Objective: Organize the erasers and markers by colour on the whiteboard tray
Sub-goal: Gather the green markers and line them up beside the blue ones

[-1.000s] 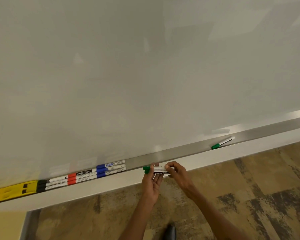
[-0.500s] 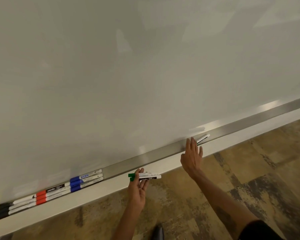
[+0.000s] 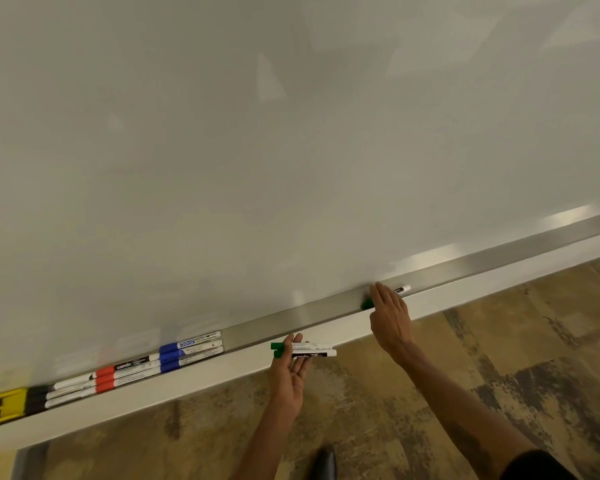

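Note:
My left hand [image 3: 289, 370] holds two green-capped markers [image 3: 314, 350] in front of the tray's white lip. My right hand [image 3: 389, 317] lies over a third green marker [image 3: 366, 303] on the steel whiteboard tray [image 3: 291, 315]; its green cap shows left of the fingers and its white end shows right of them. The fingers look flat on it, and a grip is not clear. Further left on the tray lie blue markers [image 3: 191, 349], red markers [image 3: 125, 374] and black markers [image 3: 59, 393], then a yellow eraser [image 3: 0, 407] at the frame's edge.
The large whiteboard [image 3: 291, 133] fills the upper view. Below the tray's white ledge [image 3: 187, 382] is patterned brown floor [image 3: 499, 358]. A dark shoe tip [image 3: 324, 464] shows at the bottom. The tray runs bare to the right.
My right hand left the two markers in my left hand, reached right along the tray and settled over the lone green marker. The view swung right and back a little.

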`<state>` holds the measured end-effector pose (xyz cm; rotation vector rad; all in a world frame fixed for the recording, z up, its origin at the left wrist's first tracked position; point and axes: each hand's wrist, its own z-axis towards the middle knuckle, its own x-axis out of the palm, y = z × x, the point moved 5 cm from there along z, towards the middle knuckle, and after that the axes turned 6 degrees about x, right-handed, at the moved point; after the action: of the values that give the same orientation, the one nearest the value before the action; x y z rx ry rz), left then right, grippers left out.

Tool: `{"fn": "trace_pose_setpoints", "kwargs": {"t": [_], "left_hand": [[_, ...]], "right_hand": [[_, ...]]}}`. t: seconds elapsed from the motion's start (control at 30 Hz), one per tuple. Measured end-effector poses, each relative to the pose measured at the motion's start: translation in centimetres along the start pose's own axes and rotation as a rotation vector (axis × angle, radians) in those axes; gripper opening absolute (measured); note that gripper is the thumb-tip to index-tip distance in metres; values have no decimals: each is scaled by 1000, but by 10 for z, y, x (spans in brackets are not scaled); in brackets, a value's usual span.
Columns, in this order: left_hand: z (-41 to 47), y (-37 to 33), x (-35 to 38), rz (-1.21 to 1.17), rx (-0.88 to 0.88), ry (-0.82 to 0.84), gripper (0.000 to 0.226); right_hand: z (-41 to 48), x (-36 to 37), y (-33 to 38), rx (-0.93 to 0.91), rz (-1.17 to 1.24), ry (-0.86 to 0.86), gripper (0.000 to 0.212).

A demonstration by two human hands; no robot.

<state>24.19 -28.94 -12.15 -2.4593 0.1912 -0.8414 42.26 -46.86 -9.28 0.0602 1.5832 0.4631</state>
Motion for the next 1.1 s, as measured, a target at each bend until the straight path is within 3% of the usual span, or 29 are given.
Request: {"fn": "trace_pose_setpoints", "kwargs": {"t": [0.2,0.47,0.63,0.77,0.87,1.1], "left_hand": [[1,-12,-10,12,22,4,35],[-1,-14,-14,12,24,15,34],[-3,-19,-8,15,27,31,32],[-6,-26,-2,13,38,59,29],[-10,-31,-1,-34,39,74,33],[-15,-45,-13,-51,89,65,36]], "right_hand": [[18,5,-11,-200,-152,47,45],[8,0,32,-405,-77,116,42],[-15,-11,92,-451,112,81,38],[-35,-14,136,-298,418,231,24],[-51,-7,157,-344,452,274,17],[-70,15,175,-425,358,248,25]]}}
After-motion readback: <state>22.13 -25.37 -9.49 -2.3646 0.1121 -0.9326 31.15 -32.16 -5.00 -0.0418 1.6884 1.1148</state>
